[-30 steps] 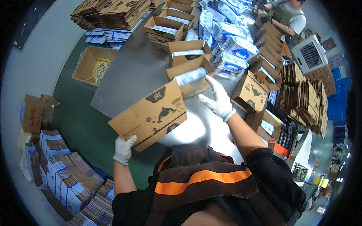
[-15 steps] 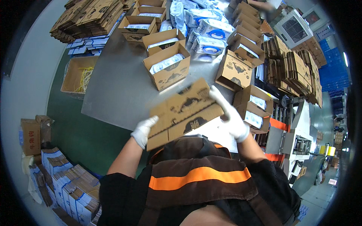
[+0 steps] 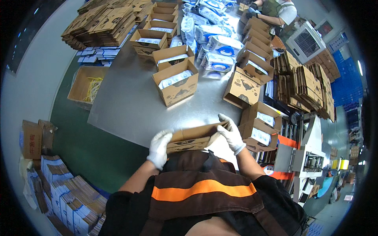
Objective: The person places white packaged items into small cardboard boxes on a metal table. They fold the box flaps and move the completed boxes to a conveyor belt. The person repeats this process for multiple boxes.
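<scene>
In front of my apron I hold a brown cardboard box point(image 3: 189, 144), partly opened out, with its printed side toward me. My left hand point(image 3: 159, 148), in a white glove, grips the box's left end. My right hand point(image 3: 232, 135), also white-gloved, has its fingers and thumb round the right end. Just beyond stands an open carton point(image 3: 179, 90) with a white-and-blue wipes pack point(image 3: 176, 79) inside. A closed printed carton point(image 3: 243, 87) lies on the metal table to the right. Nearer my right hand are two open cartons point(image 3: 256, 142) holding packs.
Wipes packs point(image 3: 222, 49) are heaped on the metal table point(image 3: 130, 106), between rows of open cartons. Flattened cartons point(image 3: 106, 25) are stacked at the far left, others point(image 3: 311, 78) at right. A machine point(image 3: 309, 149) stands at right. A co-worker point(image 3: 275, 11) works at the far end.
The flat, tilted carton is now drawn closer to my body, turned level and partly opened. Both hands have shifted their hold at its ends. The co-worker shows more fully.
</scene>
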The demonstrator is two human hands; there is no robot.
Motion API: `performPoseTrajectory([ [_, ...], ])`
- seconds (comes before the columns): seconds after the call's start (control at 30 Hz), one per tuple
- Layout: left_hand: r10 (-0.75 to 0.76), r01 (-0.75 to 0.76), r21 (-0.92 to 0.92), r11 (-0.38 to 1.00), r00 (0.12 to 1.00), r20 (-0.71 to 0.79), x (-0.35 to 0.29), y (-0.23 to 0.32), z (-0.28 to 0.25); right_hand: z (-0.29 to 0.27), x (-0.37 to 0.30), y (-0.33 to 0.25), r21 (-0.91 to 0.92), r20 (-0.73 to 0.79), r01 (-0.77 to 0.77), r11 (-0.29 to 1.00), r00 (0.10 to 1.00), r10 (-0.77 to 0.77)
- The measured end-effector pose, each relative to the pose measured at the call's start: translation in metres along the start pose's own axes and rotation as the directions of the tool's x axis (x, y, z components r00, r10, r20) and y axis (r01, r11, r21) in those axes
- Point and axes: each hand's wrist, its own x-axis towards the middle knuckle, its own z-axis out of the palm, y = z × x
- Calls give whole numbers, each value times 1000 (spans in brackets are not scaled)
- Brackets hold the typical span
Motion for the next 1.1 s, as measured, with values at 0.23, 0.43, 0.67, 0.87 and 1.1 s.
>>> performPoseTrajectory([
  [0.23,370,-585,810,29,759,535,4,17,49,16,-3,3,-703,366,594,391,773,-518],
  [0.43,206,-100,900,424,978,11,59,24,37,6,17,-5,-69,463,111,991,884,-67],
  [0.67,661,-327,829,454,747,-67,52,2,-35,64,78,27,314,489,-540,781,797,355],
  [0.87,-204,468,550,692,857,-472,79,-32,16,34,64,-79,-715,680,607,345,718,146],
  [1.1,137,-170,533,829,985,101,96,6,21,57,88,-49,-393,916,607,691,322,238],
])
